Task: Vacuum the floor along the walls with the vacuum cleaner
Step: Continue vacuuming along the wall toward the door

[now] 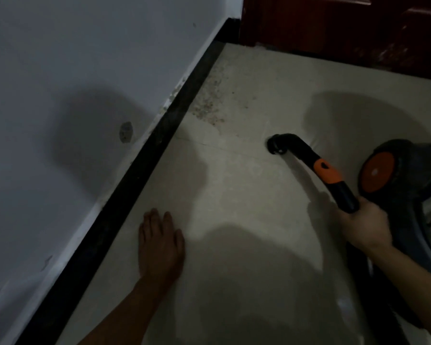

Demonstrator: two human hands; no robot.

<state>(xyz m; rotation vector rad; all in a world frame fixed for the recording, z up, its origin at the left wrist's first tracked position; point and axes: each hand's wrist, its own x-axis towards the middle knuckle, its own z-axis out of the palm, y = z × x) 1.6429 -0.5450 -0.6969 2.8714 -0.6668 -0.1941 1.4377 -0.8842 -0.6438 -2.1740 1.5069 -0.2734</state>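
Note:
My right hand (362,226) grips the black and orange vacuum wand (326,174) at its lower end. The wand's black nozzle (275,144) touches the pale tile floor (234,195), well right of the wall. The vacuum cleaner body (406,170), dark with an orange wheel, sits at the right edge just beyond my right hand. My left hand (161,245) rests flat on the floor with straight fingers, close to the black baseboard (144,168). A patch of brown dirt specks (209,100) lies on the floor along the baseboard, ahead of both hands.
A white wall (60,95) runs diagonally along the left, with a small scuff mark (126,131). A dark red wooden door (346,26) closes off the far end. Shadows fall across the floor in the foreground.

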